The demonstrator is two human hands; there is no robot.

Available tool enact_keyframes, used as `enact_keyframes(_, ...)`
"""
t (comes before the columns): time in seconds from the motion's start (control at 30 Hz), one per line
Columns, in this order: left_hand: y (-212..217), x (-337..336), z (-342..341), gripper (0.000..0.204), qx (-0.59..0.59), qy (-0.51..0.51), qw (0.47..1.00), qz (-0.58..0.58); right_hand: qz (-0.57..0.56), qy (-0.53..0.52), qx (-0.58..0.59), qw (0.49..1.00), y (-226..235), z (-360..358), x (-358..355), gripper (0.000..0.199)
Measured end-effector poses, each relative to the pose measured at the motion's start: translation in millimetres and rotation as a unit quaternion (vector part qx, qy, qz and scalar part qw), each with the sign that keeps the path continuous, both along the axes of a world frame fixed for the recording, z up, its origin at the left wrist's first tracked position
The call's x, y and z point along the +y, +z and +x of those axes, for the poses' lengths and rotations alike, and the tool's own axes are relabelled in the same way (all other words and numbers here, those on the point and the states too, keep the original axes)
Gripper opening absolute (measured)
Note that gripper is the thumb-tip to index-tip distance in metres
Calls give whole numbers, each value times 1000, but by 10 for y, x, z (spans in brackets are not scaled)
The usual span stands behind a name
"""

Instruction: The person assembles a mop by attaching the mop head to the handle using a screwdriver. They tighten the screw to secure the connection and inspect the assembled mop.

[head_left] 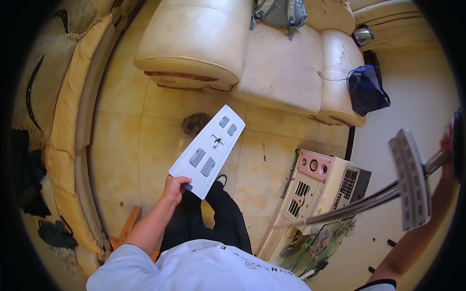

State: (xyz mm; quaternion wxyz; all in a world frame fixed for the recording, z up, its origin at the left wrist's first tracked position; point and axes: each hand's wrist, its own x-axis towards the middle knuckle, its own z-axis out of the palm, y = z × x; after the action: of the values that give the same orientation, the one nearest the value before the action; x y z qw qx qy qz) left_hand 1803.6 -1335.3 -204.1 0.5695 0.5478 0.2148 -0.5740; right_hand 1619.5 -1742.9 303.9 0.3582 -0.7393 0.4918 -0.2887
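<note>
My left hand (175, 188) is closed on the lower corner of a white tapered panel (194, 159), thumb on top. Several grey rectangular pads and a small cross-shaped fitting show on its face. The panel is tilted above the floor, in front of my legs. At the far right, my raised right hand (446, 141) is closed round a grey metal pole assembly (434, 164), partly hidden near the picture's edge. Long grey rods run from it down to the left, past a ridged grey-white plate (410, 179). Motion blurs this assembly.
A cream sofa (281, 68) with a grey backpack (280, 13) stands ahead; a dark blue bag (367, 89) hangs at its right arm. Another seat (77, 97) lines the left. A low cabinet (310, 186) stands right; a brown fuzzy thing (194, 123) lies on the tiled floor.
</note>
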Motion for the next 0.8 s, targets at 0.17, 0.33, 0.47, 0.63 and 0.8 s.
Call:
enact_keyframes(0.17,-101,138,1,48,-126,-30,987,93,298,-66,9,952,-2611,160,334,45)
enact_keyframes(0.33,-699,-395,-201,44,-153,-95,979,97,514,51,103,850,-4810,-382,883,37)
enact_keyframes(0.47,-822,-706,-249,42,-193,-136,960,150,615,112,28,780,-5968,-614,1184,38)
enact_keyframes(0.63,-971,-838,-314,43,-211,-172,941,199,714,112,5,691,-6712,-789,1498,43)
enact_keyframes(0.8,-1063,-938,-337,46,-238,-189,931,204,761,100,29,640,-7131,-887,1681,44)
